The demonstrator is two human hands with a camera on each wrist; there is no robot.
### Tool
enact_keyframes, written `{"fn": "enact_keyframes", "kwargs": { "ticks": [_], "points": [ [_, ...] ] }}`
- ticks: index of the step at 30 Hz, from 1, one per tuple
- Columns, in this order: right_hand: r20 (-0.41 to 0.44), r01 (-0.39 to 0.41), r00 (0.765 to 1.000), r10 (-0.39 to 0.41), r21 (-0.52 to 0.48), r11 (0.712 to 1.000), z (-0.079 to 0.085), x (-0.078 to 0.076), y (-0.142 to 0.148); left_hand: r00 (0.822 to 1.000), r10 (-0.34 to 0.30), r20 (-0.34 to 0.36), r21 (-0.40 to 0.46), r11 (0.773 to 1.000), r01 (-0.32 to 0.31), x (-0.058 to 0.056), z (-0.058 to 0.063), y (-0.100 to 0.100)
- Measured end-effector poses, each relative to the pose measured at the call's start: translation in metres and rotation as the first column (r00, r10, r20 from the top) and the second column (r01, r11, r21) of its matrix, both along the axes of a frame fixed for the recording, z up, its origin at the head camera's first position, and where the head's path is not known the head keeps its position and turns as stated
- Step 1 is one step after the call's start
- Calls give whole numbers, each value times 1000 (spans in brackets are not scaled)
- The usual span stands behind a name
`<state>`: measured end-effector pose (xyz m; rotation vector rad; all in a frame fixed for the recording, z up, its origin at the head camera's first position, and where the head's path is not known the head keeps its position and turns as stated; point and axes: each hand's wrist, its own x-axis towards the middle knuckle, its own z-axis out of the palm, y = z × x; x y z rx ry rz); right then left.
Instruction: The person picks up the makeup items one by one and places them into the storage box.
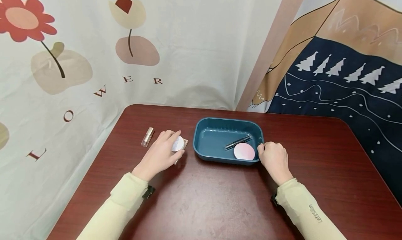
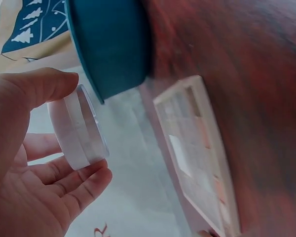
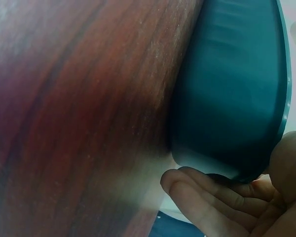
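My left hand (image 1: 159,152) pinches a round white powder jar (image 1: 178,144) between thumb and fingers. In the left wrist view the jar (image 2: 79,131) is tilted on its side, above the table. Beneath it lies a flat eyeshadow palette (image 2: 192,153) with a see-through lid, mostly hidden by the hand in the head view. My right hand (image 1: 275,159) grips the right end of a blue-green plastic basin (image 1: 201,154), thumb at the rim and fingers against the outer wall. Inside the basin are a pink-and-white round compact (image 1: 244,151) and a slim black pen-shaped cosmetic (image 1: 238,142).
A lipstick tube (image 1: 147,137) with a clear end lies left of the left hand. Everything stands on a dark red wooden table (image 1: 207,198). Printed curtains (image 1: 194,51) hang close behind the table's back edge.
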<state>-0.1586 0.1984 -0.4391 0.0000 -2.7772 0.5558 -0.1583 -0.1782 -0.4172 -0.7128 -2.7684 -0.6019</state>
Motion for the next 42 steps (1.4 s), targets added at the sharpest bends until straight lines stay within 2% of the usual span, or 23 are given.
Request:
{"fn": "enact_keyframes", "kwargs": {
  "ticks": [4,11,14,19,27,42],
  "points": [
    [1,1,1000,-1,-2,1000,0,0,1,1000,-16,-7,16,1000,16,-2,6,9],
    [13,4,1000,-4,4,1000,0,-1,1,998,-24,-54,-15,1000,23,-6,12,24],
    [26,7,1000,-7,6,1000,0,-1,1,999,-23,-39,-9,1000,22,-7,14,31],
    [30,8,1000,-9,4,1000,0,-1,1,998,-58,-22,17,998,58,-9,16,42],
    [42,13,999,-13,2,1000,1,-1,0,995,-103,19,29,994,102,-11,13,63],
    [24,11,1000,-12,3,1000,-1,-1,0,989,-131,74,30,991,129,-18,0,94]
  ]
}}
